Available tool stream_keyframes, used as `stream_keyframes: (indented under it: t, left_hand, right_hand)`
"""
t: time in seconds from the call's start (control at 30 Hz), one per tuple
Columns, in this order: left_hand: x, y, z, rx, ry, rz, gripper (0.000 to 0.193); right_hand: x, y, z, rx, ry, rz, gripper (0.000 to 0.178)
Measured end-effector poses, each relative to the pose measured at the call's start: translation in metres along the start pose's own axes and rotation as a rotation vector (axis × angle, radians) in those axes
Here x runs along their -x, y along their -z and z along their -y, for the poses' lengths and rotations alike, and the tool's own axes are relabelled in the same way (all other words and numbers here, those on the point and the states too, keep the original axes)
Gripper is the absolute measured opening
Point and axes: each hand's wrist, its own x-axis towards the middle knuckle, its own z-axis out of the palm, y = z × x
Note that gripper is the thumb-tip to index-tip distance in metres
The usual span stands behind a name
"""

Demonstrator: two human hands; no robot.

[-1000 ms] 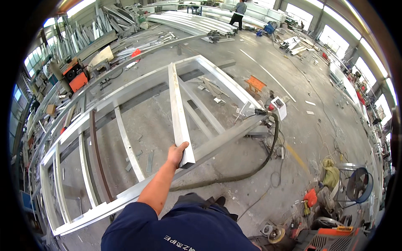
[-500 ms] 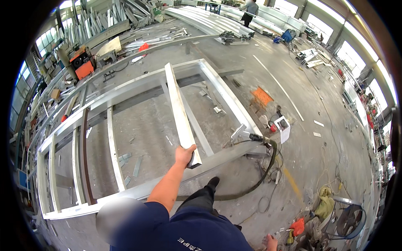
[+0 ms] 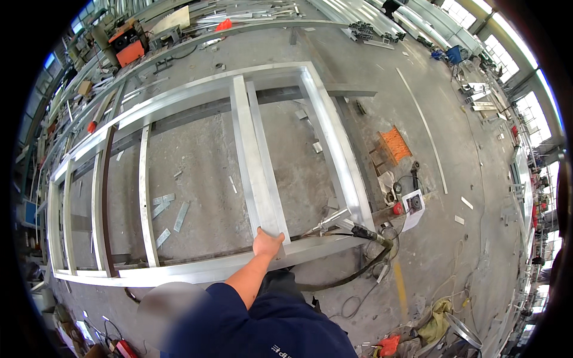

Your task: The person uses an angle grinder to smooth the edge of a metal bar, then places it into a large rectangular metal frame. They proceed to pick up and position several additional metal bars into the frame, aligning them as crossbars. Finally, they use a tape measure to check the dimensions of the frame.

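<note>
Bar (image 3: 250, 158) lower, near end in fingers (image 3: 261, 236)

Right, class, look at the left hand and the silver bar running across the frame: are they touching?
Touching. The head view shows the left hand laid over the near end of the silver bar, with no visible gap.

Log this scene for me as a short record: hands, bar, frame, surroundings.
Left hand: gripping silver bar at its near end
Right hand: out of view
Bar position: spanning metal frame, toward its right end
Brown crosspiece: in frame's left part
Black handle: by frame's near right corner
Orange stand: right of frame
</note>
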Motion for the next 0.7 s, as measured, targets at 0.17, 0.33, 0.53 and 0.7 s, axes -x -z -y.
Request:
stream_keyframes:
  t: [0.17,0.33,0.53,0.7]
  left_hand:
    - [-0.03,-0.018,0.026,-0.057,0.043,0.066,0.106]
    - [-0.054,-0.044,0.017,-0.126,0.061,0.124,0.111]
    - [-0.059,-0.052,0.018,-0.169,0.108,0.153,0.109]
    - [-0.073,-0.054,0.041,-0.161,0.109,0.146,0.109]
  right_hand:
    - [-0.002,-0.002,0.112,-0.062,0.143,-0.043,0.03]
    - [-0.027,0.013,0.135,-0.042,0.201,0.012,0.032]
    - [0.016,-0.012,0.173,0.037,0.052,-0.042,0.034]
    - [0.052,-0.036,0.172,0.132,0.006,-0.053,0.034]
